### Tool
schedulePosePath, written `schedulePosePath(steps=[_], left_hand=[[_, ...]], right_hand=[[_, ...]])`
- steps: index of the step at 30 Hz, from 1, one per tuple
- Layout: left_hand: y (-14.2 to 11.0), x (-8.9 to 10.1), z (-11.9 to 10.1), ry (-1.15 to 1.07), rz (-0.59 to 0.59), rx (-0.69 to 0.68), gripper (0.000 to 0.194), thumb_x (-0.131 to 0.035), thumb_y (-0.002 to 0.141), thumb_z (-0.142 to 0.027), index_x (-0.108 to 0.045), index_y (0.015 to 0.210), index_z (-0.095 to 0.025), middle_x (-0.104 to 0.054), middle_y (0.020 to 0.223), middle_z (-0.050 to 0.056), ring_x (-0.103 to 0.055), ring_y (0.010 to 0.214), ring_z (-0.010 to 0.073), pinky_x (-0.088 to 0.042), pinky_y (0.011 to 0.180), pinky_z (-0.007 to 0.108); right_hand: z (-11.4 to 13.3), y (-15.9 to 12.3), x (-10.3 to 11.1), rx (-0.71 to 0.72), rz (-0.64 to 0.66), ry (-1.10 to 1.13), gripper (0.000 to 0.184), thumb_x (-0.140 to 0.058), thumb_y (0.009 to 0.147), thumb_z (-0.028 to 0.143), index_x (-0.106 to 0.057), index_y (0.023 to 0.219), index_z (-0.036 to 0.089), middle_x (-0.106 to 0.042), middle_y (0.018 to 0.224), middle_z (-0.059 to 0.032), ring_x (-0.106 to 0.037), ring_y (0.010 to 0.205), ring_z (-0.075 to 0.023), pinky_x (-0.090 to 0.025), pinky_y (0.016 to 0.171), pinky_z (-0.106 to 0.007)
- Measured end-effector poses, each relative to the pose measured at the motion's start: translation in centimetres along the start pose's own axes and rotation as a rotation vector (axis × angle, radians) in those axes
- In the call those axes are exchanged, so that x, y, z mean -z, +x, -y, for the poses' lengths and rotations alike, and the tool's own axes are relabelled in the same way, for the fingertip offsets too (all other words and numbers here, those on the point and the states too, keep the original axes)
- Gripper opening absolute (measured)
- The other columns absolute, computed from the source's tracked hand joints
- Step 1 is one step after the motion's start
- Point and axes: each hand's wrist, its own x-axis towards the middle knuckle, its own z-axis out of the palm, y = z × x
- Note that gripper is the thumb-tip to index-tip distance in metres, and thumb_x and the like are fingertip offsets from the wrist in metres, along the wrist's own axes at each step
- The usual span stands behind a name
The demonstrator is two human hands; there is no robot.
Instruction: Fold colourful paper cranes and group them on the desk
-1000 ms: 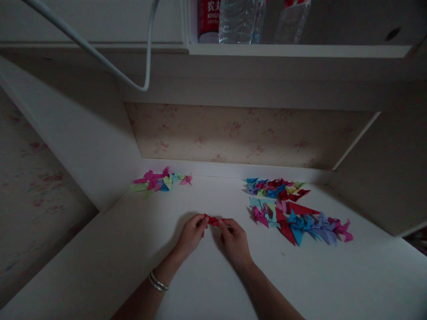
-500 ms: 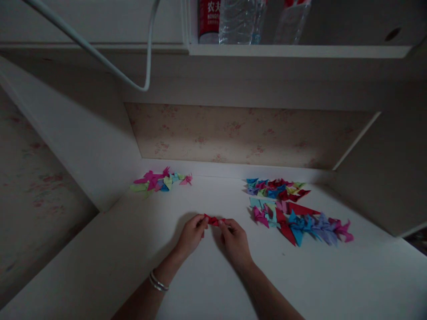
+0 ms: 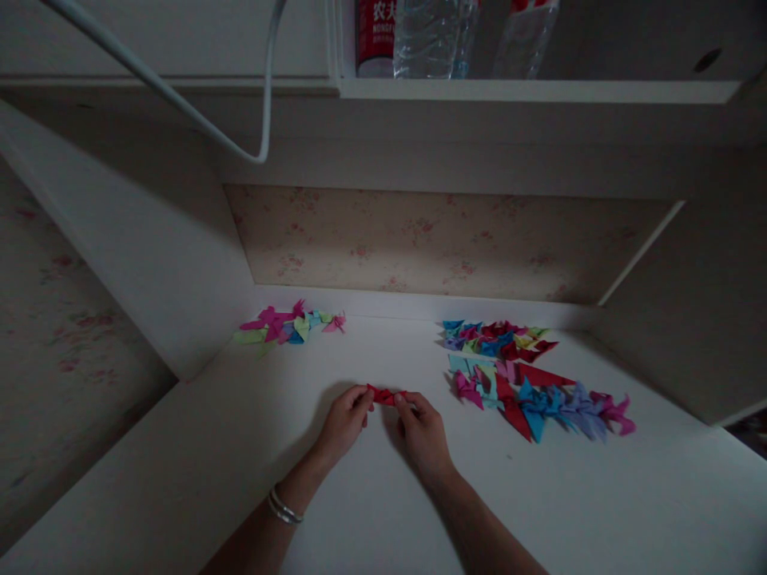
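Observation:
Between my two hands is a small piece of folded red paper [image 3: 384,396], just above the white desktop [image 3: 383,487]. My left hand [image 3: 346,419] pinches its left end between thumb and fingers; silver bangles circle that wrist. The right end is pinched by my right hand [image 3: 424,435]. Folded coloured paper pieces lie around: a pink, green and blue pile [image 3: 291,326] at the back left, a mixed pile [image 3: 496,339] at the back right, and a longer row [image 3: 539,399] of red, blue, purple and pink pieces nearer my right hand.
Above the desk runs a shelf [image 3: 539,92] holding a red-labelled bottle [image 3: 376,36] and clear plastic bottles [image 3: 425,40]. A pale cable or lamp arm [image 3: 180,104] hangs down at the upper left. Side panels [image 3: 137,239] and a flowered back wall [image 3: 419,239] enclose the desk.
Both hands stay in place on the red paper. The paper near my right fingertips looks slightly shifted; nothing else has visibly moved.

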Motion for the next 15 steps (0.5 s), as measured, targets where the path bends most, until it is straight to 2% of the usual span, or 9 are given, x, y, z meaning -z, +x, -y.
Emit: schedulePosePath(steps=[7,15], left_hand=[[0.02,-0.03,0.11,0.001,-0.002,0.005,0.037,-0.048,0.084,-0.050,-0.062,0.083,-0.015,-0.049,0.055,-0.004,-0.042,0.045,0.0094,-0.030,0.044,0.021],[-0.12,-0.02,-0.62,0.019,-0.001,0.027,0.037,-0.049,0.082,-0.050,-0.062,0.081,-0.016,-0.046,0.049,-0.005,-0.041,0.043,0.0100,-0.030,0.044,0.022]], right_hand=[[0.10,0.00,-0.03,-0.043,-0.001,0.053,0.041,-0.055,0.082,0.055,-0.068,0.090,0.018,-0.051,0.049,0.0031,-0.043,0.044,-0.0114,-0.032,0.043,-0.022],[-0.13,0.21,-0.25,-0.061,-0.003,0.197,0.047,-0.055,0.080,0.059,-0.067,0.088,0.013,-0.053,0.052,0.0009,-0.042,0.043,-0.0108,-0.032,0.040,-0.023]])
